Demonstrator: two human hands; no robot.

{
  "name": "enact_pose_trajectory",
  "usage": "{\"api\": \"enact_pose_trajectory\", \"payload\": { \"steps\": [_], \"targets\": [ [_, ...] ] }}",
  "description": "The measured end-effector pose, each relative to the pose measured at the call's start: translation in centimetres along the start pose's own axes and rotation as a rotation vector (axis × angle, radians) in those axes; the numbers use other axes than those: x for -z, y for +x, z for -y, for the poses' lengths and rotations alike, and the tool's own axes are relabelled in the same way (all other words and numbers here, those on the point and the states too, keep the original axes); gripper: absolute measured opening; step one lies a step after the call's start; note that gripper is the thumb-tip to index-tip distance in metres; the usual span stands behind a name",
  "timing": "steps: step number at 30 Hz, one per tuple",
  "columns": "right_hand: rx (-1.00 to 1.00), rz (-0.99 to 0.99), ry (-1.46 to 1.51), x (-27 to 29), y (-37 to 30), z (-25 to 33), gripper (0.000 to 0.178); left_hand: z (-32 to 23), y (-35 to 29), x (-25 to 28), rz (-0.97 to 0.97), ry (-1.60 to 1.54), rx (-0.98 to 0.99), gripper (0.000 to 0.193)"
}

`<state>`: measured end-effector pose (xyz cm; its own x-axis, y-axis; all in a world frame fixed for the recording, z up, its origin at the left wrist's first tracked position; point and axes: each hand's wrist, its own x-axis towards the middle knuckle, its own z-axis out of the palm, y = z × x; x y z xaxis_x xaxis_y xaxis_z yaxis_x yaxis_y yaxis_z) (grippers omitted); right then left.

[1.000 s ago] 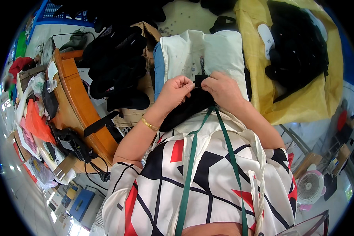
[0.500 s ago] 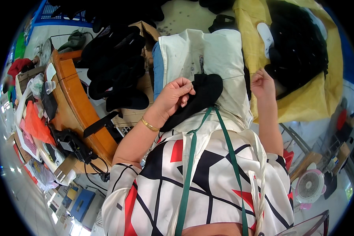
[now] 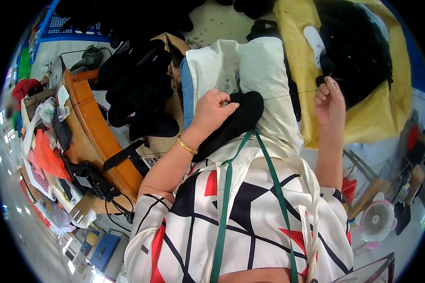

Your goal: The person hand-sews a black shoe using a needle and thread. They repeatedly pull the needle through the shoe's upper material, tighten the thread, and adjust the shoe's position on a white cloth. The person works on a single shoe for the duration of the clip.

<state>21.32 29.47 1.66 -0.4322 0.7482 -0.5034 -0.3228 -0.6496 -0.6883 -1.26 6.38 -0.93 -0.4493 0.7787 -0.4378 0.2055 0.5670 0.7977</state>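
A black cloth shoe lies slanted across the pale apron cloth on my lap. My left hand, with a gold bracelet at the wrist, pinches the shoe's upper edge between thumb and fingers. Off to the right, my right hand is closed in a pinch on what looks like a thin needle. A dark thread runs nearly straight from the shoe to that hand. The hand is in front of the yellow sack, and its fingers hide most of the needle.
The yellow sack at the right holds a heap of black shoes, one showing a white sole. More black shoes are piled at the left by a cardboard box. An orange wooden chair and a fan stand nearby.
My right hand has moved right and slightly outward from the shoe, and the thread now shows stretched between them. My left hand has stayed on the shoe, its fingers shifting slightly.
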Motion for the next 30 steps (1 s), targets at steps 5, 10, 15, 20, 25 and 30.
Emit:
{"api": "enact_pose_trajectory", "payload": {
  "steps": [5,10,15,20,25,30],
  "targets": [
    [0.218,0.324,0.313,-3.1,-5.3,6.5,0.012,1.3,0.4,-0.6,-0.049,0.065,-0.182,0.025],
    [0.275,1.113,0.286,-5.3,-8.1,9.6,0.01,-0.9,-0.2,0.0,-0.129,0.147,-0.131,0.028],
    [0.071,1.423,0.288,-6.9,-8.7,9.5,0.012,-5.7,-0.4,0.7,-0.072,0.304,-0.096,0.041],
    [0.027,1.564,0.261,-5.5,-7.4,8.2,0.01,-3.7,-0.1,-1.3,0.193,0.334,-0.106,0.042],
    [-0.118,0.494,-0.384,3.5,-7.2,5.4,0.008,-1.2,-0.7,0.5,0.293,-0.787,0.387,0.014],
    [-0.404,0.139,-1.171,6.0,-3.1,0.5,0.008,0.0,-1.0,1.1,0.433,-1.103,0.448,0.011]
  ]
}}
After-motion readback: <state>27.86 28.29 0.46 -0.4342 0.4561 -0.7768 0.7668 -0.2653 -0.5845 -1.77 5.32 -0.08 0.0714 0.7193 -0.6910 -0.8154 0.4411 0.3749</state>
